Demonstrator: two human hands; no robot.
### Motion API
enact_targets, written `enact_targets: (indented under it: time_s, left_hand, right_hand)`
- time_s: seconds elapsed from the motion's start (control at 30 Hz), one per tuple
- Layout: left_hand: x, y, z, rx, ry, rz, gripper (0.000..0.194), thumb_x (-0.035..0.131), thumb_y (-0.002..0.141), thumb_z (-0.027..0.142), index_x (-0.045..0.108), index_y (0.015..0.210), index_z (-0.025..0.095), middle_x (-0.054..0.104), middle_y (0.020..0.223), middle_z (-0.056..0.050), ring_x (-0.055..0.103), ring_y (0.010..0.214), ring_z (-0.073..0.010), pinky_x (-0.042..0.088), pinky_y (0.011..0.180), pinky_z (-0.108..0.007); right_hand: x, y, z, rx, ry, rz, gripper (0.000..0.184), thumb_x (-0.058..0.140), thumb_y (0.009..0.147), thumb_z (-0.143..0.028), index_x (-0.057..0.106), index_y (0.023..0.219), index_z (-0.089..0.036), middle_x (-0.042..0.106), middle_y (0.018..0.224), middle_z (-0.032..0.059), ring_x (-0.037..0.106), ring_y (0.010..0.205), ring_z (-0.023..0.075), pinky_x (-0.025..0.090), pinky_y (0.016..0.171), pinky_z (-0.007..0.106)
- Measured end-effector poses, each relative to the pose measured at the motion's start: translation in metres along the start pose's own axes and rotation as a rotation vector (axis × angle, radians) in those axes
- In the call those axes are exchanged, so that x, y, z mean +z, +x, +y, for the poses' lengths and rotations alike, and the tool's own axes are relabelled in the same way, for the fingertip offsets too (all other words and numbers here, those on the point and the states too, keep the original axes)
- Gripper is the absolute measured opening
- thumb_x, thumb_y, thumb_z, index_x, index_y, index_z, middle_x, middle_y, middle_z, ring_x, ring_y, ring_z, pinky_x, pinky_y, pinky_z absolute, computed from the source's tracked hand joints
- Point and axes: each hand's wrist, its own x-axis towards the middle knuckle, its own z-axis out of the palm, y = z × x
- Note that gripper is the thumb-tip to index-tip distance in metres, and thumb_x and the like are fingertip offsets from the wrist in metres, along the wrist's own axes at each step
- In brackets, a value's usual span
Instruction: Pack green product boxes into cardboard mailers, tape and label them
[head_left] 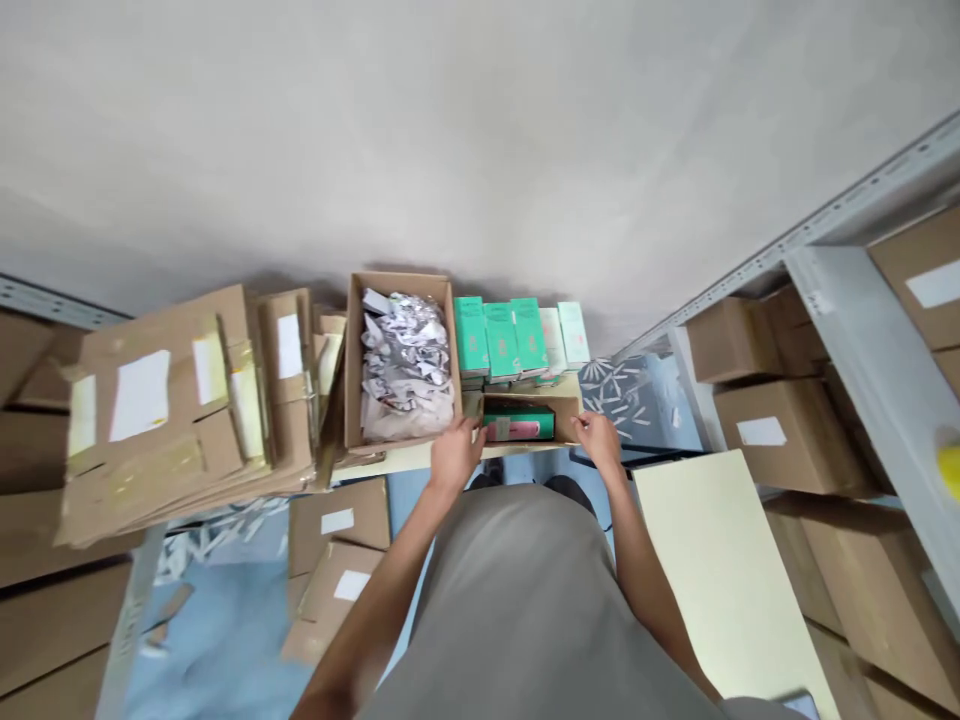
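Observation:
A small open cardboard box (pixel 568 408) sits between my hands at the table's near edge. Inside lies a green product box (pixel 538 428) printed with a pink device. My left hand (pixel 455 460) grips the left side of the cardboard box, fingers bent at its rim. On the opposite side, my right hand (pixel 600 445) pinches the right rim. Just behind the box stand stacks of green cartons (pixel 501 342), with paler cartons (pixel 573 335) at their right end. To the left is a larger open carton (pixel 352 370) filled with crumpled silvery-white packing material (pixel 409 350).
Flattened cardboard boxes (pixel 180 385) lean in a pile at the left. Racks of cartons (pixel 776 435) line the right side, near a pale table (pixel 731 560). White strips (pixel 619 390) lie on a bluish surface. More cardboard (pixel 341 540) lies below left. A wall rises behind.

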Motion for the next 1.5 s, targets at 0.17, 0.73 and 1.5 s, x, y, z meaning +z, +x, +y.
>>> enact_targets:
  time_s: [0.17,0.73,1.5]
  left_hand:
    - [-0.014,0.007,-0.008,0.060,-0.066,0.027,0.032,0.057,0.108,0.029,0.072,0.134,0.020,0.074,0.135,-0.014,0.078,0.106,-0.0280,0.058,0.087,-0.033]
    - [-0.127,0.235,-0.061,-0.105,-0.016,0.173,0.029,0.064,0.090,0.023,0.080,0.111,0.011,0.081,0.117,-0.022,0.075,0.105,-0.0332,0.054,0.096,-0.039]
    - [-0.166,0.051,-0.001,0.061,-1.067,0.222,0.037,0.085,0.085,0.054,0.067,0.091,0.022,0.068,0.071,0.002,0.068,0.058,-0.0152,0.053,0.053,-0.025]
  right_hand:
    - [0.005,0.010,-0.016,0.070,-0.041,-0.005,0.028,0.061,0.108,-0.033,0.083,0.104,-0.018,0.086,0.109,0.0130,0.079,0.104,0.0279,0.048,0.081,0.028]
    - [0.004,-0.001,-0.027,0.096,0.112,0.040,0.025,0.061,0.106,-0.035,0.081,0.108,-0.021,0.086,0.109,0.0112,0.081,0.104,0.0278,0.053,0.086,0.030]
    - [-0.046,-0.035,-0.113,-0.335,0.986,0.091,0.088,0.094,0.076,-0.056,0.058,0.152,-0.031,0.062,0.157,0.0113,0.069,0.128,0.0272,0.061,0.098,0.037]
